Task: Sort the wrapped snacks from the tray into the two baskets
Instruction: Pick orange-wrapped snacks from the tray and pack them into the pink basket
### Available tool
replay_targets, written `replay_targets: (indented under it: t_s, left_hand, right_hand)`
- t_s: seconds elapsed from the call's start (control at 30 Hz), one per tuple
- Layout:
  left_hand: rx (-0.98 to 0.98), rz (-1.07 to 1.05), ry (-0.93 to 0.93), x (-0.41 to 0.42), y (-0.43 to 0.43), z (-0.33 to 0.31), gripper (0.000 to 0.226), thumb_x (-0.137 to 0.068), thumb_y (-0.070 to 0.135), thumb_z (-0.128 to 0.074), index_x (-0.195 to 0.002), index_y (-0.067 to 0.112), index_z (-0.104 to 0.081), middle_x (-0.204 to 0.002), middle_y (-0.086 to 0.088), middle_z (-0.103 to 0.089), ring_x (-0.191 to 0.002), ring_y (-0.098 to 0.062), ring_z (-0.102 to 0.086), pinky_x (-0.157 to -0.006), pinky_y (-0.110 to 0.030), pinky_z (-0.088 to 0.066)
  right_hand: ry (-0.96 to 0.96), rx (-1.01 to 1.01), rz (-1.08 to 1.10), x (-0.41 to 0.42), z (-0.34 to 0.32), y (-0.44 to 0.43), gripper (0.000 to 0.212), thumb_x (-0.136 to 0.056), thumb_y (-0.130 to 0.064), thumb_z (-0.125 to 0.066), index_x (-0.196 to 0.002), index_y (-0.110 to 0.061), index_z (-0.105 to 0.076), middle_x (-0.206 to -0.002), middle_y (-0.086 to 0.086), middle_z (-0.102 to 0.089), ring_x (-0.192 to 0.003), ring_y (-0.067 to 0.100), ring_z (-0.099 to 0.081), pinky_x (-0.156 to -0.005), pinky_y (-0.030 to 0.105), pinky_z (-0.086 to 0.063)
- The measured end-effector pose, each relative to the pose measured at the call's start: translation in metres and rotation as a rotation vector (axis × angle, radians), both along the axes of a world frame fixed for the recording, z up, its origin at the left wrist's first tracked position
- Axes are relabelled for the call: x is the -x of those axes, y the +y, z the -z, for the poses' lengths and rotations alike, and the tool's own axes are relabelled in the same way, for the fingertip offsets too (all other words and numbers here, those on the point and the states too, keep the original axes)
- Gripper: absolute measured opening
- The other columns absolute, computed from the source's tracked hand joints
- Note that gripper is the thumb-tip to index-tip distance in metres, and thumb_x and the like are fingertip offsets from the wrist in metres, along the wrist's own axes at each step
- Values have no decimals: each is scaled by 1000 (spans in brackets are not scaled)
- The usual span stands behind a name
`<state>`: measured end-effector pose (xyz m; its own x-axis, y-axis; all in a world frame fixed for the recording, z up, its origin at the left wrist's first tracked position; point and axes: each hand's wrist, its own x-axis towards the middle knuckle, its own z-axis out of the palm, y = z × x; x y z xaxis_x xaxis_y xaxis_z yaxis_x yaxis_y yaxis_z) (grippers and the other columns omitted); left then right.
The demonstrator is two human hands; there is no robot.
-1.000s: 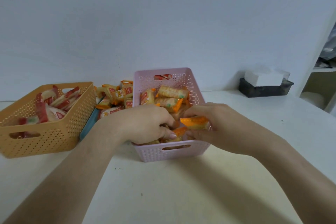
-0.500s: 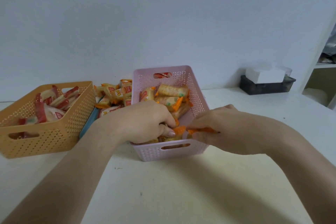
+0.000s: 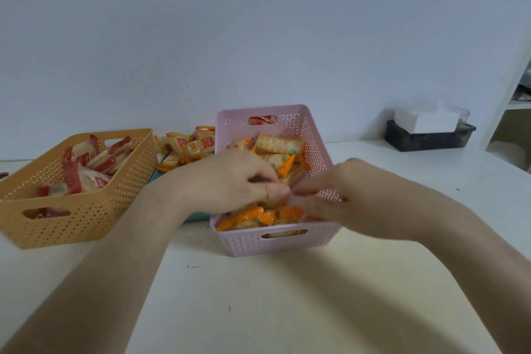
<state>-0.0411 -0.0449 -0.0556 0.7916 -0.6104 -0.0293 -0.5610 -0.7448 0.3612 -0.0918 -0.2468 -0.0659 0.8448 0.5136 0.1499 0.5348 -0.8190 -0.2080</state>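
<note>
Change first: the orange packet the right hand (image 3: 347, 195) was carrying 1 s ago, and pinching low down half a sec ago, is no longer visible in its fingers. I read that as dropped off. A row of orange packets (image 3: 258, 215) now lies at the front of the pink basket (image 3: 287, 241), so that's one more sorted.

Right hand is motion-blurred above the basket's right side, fingers pointing left toward the other hand. I can't tell how far open it is or if it has anything.

Left hand (image 3: 230, 178) is over the basket's left rim, fingers curled in, thumb against the forefinger. Can't tell if there's a packet under it. Vs the earlier frames it sits a bit higher and the packets below it show more.

The pink basket has also swung slightly and now sits skewed on the table (image 3: 287, 310).

Plenty left to do: the pile (image 3: 189, 148) on the tray (image 3: 198, 217) btwn the baskets looks unchanged. The orange basket (image 3: 71, 227) on the left, w/ its red packets (image 3: 86, 169), hasn't moved either.
</note>
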Motion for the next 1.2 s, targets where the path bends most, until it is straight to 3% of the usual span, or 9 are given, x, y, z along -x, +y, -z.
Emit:
replay_targets:
  t_s: [0.1, 0.17, 0.27, 0.4, 0.53, 0.63, 0.83, 1.03, 1.2]
  left_hand:
    - [-48, -134, -432, -8, 9, -2, 22, -92, 44, -57, -104, 32, -70, -84, 15, -64, -78, -5, -56, -65, -26, -41]
    - [-247, -194, -553, -14, 13, 4, 18, -90, 46, -58, -101, 33, -64, -81, 10, -54, -87, -12, -53, -67, -30, -36]
    - [-450, -210, -495, -18, 10, 15, 23, -88, 47, -57, -104, 31, -55, -78, 9, -42, -97, -17, -48, -75, -37, -28]
    - [-405, -233, -488, -18, 8, 15, 25, -86, 37, -63, -109, 32, -57, -72, 14, -41, -99, -17, -50, -92, -44, -27]
    - [-417, -208, -481, -16, 9, 7, 27, -79, 49, -70, -87, 29, -53, -76, 13, -46, -89, -14, -47, -77, -37, -22]
    - [-383, -148, -424, -12, 9, 0, 26, -81, 53, -66, -90, 30, -57, -82, 13, -54, -86, -12, -50, -77, -35, -25]
    - [-247, -47, -196, -1, 11, -8, 22, -83, 41, -71, -102, 30, -67, -92, 15, -63, -87, -5, -60, -79, -31, -54]
    - [-211, -12, -98, 0, 11, -8, 25, -91, 52, -54, -106, 36, -67, -91, 17, -65, -87, -2, -59, -82, -31, -52]
    - [-273, 4, -72, 0, 8, -6, 32, -87, 56, -57, -112, 39, -68, -109, 16, -66, -98, -6, -59, -87, -33, -51]
  right_hand:
    - [-128, -289, 111, -14, -11, -1, 19, -95, -22, -56, -101, -22, -74, -94, -7, -73, -83, 3, -58, -78, 18, -44]
    - [-91, -243, 105, -28, -17, 7, 21, -93, -18, -58, -106, -25, -72, -101, -10, -72, -93, 4, -63, -85, 20, -48]
    - [58, -18, 25, -51, -15, 30, 26, -89, -16, -59, -110, -27, -69, -106, -8, -69, -99, 11, -63, -87, 26, -48]
    - [89, 239, -22, -85, 3, 55, 23, -86, -16, -59, -108, -17, -67, -99, 0, -68, -90, 22, -62, -77, 35, -53]
    - [64, 318, -9, -100, 7, 67, 11, -85, -20, -62, -90, -11, -66, -83, 3, -70, -76, 21, -64, -66, 32, -51]
    - [155, 373, -2, -104, 7, 70, 13, -83, -15, -65, -71, -16, -59, -70, 2, -69, -68, 19, -66, -70, 37, -57]
    - [125, 541, -37, -98, 12, 76, 29, -89, -22, -64, -116, -13, -64, -105, 5, -67, -85, 20, -59, -85, 37, -54]
    - [87, 345, -80, -97, 6, 69, 52, -82, -20, -70, -130, -19, -49, -114, 3, -62, -95, 24, -59, -79, 33, -49]
    - [44, 177, -8, -96, 7, 54, 40, -74, -33, -74, -105, -21, -53, -97, -5, -63, -89, 21, -59, -71, 31, -46]
